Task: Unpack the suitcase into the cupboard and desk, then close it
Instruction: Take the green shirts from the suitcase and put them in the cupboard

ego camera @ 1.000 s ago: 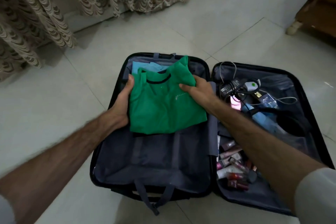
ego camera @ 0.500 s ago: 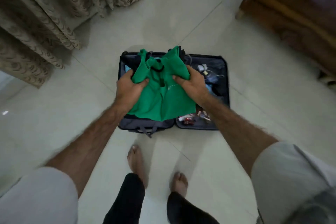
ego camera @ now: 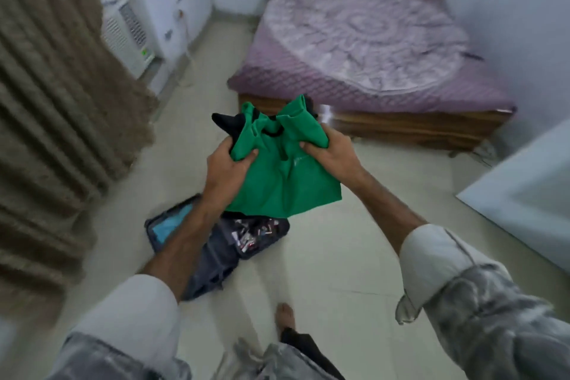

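Observation:
A folded green shirt (ego camera: 285,176) with a black collar is held up in front of me, high above the floor. My left hand (ego camera: 226,168) grips its left edge and my right hand (ego camera: 328,153) grips its right edge near the collar. A dark garment (ego camera: 228,123) sticks out behind the green one on the left. The open dark suitcase (ego camera: 216,253) lies on the floor below my left arm, partly hidden by the arm and shirt. Inside it a light blue cloth (ego camera: 168,225) and several small cosmetics (ego camera: 256,231) show.
A bed (ego camera: 370,49) with a purple patterned cover and wooden frame stands ahead. Brown curtains (ego camera: 52,102) hang on the left, with a white cooler unit (ego camera: 126,31) behind them. A white panel (ego camera: 524,194) juts in at right. My bare foot (ego camera: 285,316) stands on the pale tiled floor.
I have stood up and lifted the green shirt out of the suitcase with both hands. The view has swung up and right, so the bed now shows and the suitcase lies lower left.

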